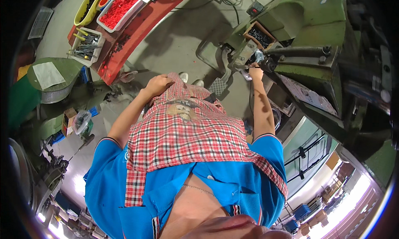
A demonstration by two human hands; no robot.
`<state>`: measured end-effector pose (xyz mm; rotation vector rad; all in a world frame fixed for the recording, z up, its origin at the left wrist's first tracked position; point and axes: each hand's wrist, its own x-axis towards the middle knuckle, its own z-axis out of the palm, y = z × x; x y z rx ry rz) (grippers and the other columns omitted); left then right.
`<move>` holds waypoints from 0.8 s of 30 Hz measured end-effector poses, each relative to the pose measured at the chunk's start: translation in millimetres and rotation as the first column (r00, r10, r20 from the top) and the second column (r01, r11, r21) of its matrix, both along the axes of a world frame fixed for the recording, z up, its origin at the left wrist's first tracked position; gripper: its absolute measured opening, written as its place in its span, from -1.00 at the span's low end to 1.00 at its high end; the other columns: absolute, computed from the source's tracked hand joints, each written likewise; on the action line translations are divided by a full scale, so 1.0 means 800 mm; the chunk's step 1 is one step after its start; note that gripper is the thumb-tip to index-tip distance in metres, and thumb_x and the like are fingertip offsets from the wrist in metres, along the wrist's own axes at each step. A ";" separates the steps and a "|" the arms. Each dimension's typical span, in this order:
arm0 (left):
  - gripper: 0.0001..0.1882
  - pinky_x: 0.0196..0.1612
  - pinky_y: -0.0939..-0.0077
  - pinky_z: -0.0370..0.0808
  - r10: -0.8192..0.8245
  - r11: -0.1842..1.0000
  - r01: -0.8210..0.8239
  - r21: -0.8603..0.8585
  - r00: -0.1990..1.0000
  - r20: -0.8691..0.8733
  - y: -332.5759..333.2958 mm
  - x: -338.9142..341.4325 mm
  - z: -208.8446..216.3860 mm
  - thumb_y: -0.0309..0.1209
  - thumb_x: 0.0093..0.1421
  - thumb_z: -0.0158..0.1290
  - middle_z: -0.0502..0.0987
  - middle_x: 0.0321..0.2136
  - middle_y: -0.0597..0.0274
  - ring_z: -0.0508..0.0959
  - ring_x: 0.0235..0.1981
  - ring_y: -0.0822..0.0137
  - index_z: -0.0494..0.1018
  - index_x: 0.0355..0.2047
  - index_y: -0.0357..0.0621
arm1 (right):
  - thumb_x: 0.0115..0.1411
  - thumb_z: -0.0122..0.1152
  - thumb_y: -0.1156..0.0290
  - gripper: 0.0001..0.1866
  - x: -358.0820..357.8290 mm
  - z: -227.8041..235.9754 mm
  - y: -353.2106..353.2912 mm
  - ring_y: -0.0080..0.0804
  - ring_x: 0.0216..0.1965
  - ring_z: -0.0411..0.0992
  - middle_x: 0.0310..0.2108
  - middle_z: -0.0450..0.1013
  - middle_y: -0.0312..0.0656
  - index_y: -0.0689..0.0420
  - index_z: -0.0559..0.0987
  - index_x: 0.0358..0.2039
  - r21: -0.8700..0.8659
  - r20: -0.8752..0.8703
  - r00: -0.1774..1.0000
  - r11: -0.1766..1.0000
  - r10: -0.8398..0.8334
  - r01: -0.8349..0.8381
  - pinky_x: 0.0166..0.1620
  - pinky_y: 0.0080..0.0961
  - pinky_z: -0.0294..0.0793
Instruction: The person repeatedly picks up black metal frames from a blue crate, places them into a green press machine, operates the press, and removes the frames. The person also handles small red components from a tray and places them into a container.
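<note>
My left hand [158, 85] is closed at the upper left edge of the red checked apron [187, 137], with its fingers curled against the cloth. My right arm reaches out to the green machine [324, 21]. At the end of it my right hand [256, 72] is closed beside a dark round knob [269, 64] and a metal bar. What lies between those fingers is too small to make out. Just beyond that hand a clear plastic bag [259, 55] shows, with a cardboard box [259, 34] of small dark parts behind it.
A foot pedal [217, 86] sits on the floor by my shoes. At the far left, a red bench [124, 52] carries a white bin of red pieces [120, 10], a yellow tub [88, 8] and a tray of hand tools [87, 46]. A green stool-like stand [54, 79] stands left.
</note>
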<state>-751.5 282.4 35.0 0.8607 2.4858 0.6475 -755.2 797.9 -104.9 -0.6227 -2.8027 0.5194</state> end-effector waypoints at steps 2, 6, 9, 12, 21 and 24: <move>-0.74 -0.22 0.13 0.50 0.020 1.000 -0.019 -0.025 0.999 0.051 0.004 0.000 0.003 -0.18 0.24 -0.01 0.54 -0.37 0.05 0.55 -0.26 -0.02 0.57 -0.28 -0.04 | 0.06 0.21 0.14 -0.75 0.001 0.004 -0.004 -0.14 -0.36 0.59 -0.48 0.59 -0.10 0.00 0.62 -0.35 -0.050 0.171 0.984 0.997 -0.054 0.063 -0.22 -0.32 0.54; -0.72 -0.15 0.13 0.48 -0.038 0.998 0.042 -0.046 0.995 0.087 0.015 -0.002 0.009 -0.19 0.26 -0.04 0.56 -0.31 0.04 0.52 -0.17 -0.01 0.55 -0.19 -0.03 | 0.01 0.29 0.26 -0.72 -0.009 0.055 -0.019 -0.42 -0.53 0.53 -0.58 0.54 -0.18 0.27 0.60 -0.48 -0.339 0.383 0.923 0.934 0.024 0.117 -0.39 -0.53 0.51; -0.73 -0.12 0.12 0.47 -0.053 0.991 0.066 -0.112 0.992 0.113 0.036 -0.011 0.030 -0.23 0.26 -0.04 0.56 -0.27 0.04 0.51 -0.14 -0.01 0.54 -0.16 -0.05 | 0.12 0.29 0.39 -0.84 0.011 0.112 -0.024 -0.60 -0.54 0.44 -0.54 0.50 -0.26 0.25 0.59 -0.41 -0.828 0.320 0.946 0.501 0.052 0.252 -0.45 -0.67 0.40; -0.72 -0.14 0.16 0.47 -0.117 0.991 0.110 0.077 0.989 0.088 0.068 -0.021 0.047 -0.25 0.24 0.01 0.55 -0.27 0.01 0.52 -0.18 -0.02 0.52 -0.11 -0.09 | 0.21 0.24 0.40 -0.86 0.044 0.175 -0.038 -0.59 -0.51 0.41 -0.48 0.50 -0.25 0.22 0.58 -0.37 -0.991 0.131 0.987 0.045 0.091 0.127 -0.43 -0.65 0.38; -0.75 -0.37 0.40 0.47 -0.105 0.639 0.016 0.769 0.992 0.066 0.244 -0.016 0.181 -0.37 0.14 0.18 0.53 -0.40 0.15 0.55 -0.41 0.20 0.52 -0.19 -0.17 | 0.25 0.20 0.43 -0.84 0.085 0.311 -0.146 -0.57 -0.52 0.37 -0.47 0.47 -0.21 0.28 0.53 -0.31 -0.950 -0.069 0.990 -0.312 0.126 -0.026 -0.45 -0.59 0.35; -0.86 -0.45 0.46 0.42 0.046 0.596 0.007 0.803 0.998 -0.043 0.249 -0.019 0.165 -0.44 0.10 0.22 0.51 -0.48 0.21 0.52 -0.50 0.27 0.54 -0.35 -0.21 | 0.28 0.16 0.44 -0.82 0.081 0.319 -0.169 -0.54 -0.54 0.34 -0.49 0.43 -0.19 0.33 0.49 -0.26 -0.971 -0.003 0.995 -0.238 0.101 0.021 -0.47 -0.58 0.33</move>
